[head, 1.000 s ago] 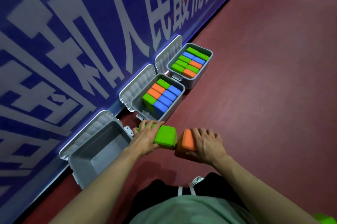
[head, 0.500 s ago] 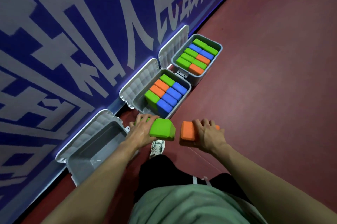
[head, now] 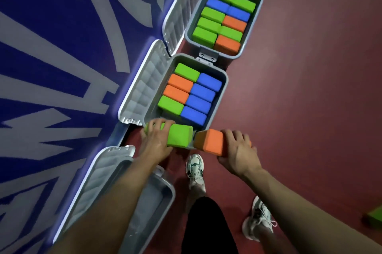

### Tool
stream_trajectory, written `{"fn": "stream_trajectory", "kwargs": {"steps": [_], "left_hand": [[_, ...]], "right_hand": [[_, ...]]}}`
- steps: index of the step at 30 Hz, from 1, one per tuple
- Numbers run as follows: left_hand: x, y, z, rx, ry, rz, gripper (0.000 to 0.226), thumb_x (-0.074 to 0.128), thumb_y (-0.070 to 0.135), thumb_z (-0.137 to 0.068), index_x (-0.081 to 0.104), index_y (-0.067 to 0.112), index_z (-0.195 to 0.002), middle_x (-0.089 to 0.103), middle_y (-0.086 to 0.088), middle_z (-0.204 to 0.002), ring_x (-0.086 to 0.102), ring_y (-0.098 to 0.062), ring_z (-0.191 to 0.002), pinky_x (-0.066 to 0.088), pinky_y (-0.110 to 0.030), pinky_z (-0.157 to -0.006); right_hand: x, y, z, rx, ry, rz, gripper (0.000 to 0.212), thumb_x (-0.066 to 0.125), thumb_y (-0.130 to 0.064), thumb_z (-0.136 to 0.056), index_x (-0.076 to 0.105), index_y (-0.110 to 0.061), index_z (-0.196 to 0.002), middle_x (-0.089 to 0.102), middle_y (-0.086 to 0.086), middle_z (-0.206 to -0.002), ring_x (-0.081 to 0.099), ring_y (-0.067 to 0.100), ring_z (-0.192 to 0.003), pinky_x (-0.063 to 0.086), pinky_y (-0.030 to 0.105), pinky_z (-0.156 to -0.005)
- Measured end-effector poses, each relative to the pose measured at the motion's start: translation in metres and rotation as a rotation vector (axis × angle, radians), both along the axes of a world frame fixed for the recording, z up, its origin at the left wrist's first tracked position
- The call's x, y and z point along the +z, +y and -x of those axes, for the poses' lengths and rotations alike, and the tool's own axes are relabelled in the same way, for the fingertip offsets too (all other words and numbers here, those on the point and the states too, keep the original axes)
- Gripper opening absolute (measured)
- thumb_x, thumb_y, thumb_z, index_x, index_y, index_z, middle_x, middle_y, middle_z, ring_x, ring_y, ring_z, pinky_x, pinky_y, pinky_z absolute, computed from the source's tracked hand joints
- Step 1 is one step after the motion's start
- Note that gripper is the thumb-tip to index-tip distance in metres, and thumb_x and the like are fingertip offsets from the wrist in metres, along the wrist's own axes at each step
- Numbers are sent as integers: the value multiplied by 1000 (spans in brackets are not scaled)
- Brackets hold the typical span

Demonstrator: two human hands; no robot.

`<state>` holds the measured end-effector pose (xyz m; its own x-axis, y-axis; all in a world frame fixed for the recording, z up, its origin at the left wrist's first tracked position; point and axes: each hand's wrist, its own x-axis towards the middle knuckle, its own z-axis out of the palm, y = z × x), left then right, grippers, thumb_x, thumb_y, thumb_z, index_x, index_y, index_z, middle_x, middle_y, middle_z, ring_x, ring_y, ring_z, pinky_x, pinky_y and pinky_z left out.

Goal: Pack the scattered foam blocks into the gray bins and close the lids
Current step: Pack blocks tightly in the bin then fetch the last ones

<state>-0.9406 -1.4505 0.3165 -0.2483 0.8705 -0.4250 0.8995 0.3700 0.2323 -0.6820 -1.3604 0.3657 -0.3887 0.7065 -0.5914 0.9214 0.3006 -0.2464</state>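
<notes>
My left hand (head: 154,142) grips a green foam block (head: 178,135), and my right hand (head: 237,152) grips an orange foam block (head: 210,141). Both blocks hover at the near end of the middle gray bin (head: 224,88), which holds several green, orange and blue blocks with a gap at its near left corner. The far gray bin (head: 259,3) is packed with blocks. The near gray bin (head: 163,193) lies under my left forearm, its inside mostly hidden. All three lids stand open against the wall.
A blue wall with white lettering (head: 62,67) runs along the left behind the bins. My two shoes (head: 195,169) stand on the dark red floor (head: 310,88). A loose green block (head: 375,217) lies at the right edge.
I have stepped closer, and the bins now loom larger in view. Both hands carried their blocks forward to the near end of the middle bin.
</notes>
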Motion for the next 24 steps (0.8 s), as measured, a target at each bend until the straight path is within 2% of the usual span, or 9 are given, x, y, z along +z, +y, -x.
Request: {"fn": "stream_trajectory", "kwargs": {"steps": [2, 6, 8, 12, 16, 18, 21, 23, 24], "left_hand": [[-41, 20, 28, -25, 13, 3, 81, 81, 38, -64, 42, 37, -134, 43, 3, -132, 38, -24, -125, 40, -52, -94], [-116, 47, 71, -118, 60, -11, 86, 83, 20, -59, 44, 32, -135, 41, 1, -133, 35, -25, -126, 39, -50, -91], [-149, 51, 84, -169, 63, 31, 89, 83, 18, -58, 45, 30, -137, 41, -1, -134, 34, -25, -127, 37, -50, -91], [-207, 45, 98, -243, 62, 83, 88, 83, 20, -57, 45, 31, -136, 42, -3, -134, 34, -27, -130, 33, -56, -99], [-247, 48, 102, -219, 35, 120, 88, 82, 18, -63, 41, 30, -140, 40, -1, -143, 26, -26, -141, 27, -60, -111], [-268, 56, 106, -216, 40, 133, 89, 83, 18, -64, 41, 30, -142, 40, -2, -146, 25, -27, -144, 27, -63, -112], [-281, 56, 112, -215, 73, 133, 90, 85, 17, -60, 42, 30, -138, 39, -9, -139, 32, -31, -135, 27, -67, -111], [-336, 66, 101, -256, 76, 163, 88, 84, 14, -60, 43, 29, -137, 37, -12, -135, 32, -33, -129, 24, -68, -112], [-333, 70, 103, -257, 78, 180, 87, 83, 12, -61, 42, 28, -136, 36, -13, -133, 31, -34, -128, 23, -68, -113]], "right_hand": [[-41, 9, 28, -5, 28, 2, 75, 69, -50, -76, 33, -31, -138, 44, 2, -128, 44, 29, -116, 51, 56, -83], [-122, 22, 73, -51, 82, 35, 77, 72, -51, -77, 32, -30, -138, 44, 5, -128, 44, 30, -116, 52, 58, -83], [-157, 21, 90, -55, 88, 66, 74, 71, -51, -77, 33, -29, -136, 45, 6, -127, 44, 32, -115, 52, 59, -83], [-213, 14, 113, -50, 47, 99, 75, 73, -50, -77, 32, -28, -136, 44, 6, -126, 44, 33, -116, 52, 58, -82], [-255, 14, 124, -40, -5, 69, 82, 77, -59, -74, 33, -29, -136, 45, 3, -128, 46, 30, -119, 53, 54, -82], [-273, 18, 129, -47, -24, 60, 83, 76, -62, -74, 33, -29, -136, 45, 3, -129, 46, 29, -120, 52, 54, -85], [-290, 18, 139, -2, -51, 51, 85, 76, -62, -74, 31, -25, -135, 47, 2, -128, 48, 28, -122, 46, 56, -93], [-347, 19, 134, -71, -100, 77, 84, 76, -61, -74, 30, -21, -131, 52, 2, -124, 52, 28, -119, 41, 59, -97], [-350, 22, 138, -54, -83, 63, 84, 77, -61, -73, 30, -19, -129, 54, 2, -122, 54, 28, -117, 39, 60, -97]]}}
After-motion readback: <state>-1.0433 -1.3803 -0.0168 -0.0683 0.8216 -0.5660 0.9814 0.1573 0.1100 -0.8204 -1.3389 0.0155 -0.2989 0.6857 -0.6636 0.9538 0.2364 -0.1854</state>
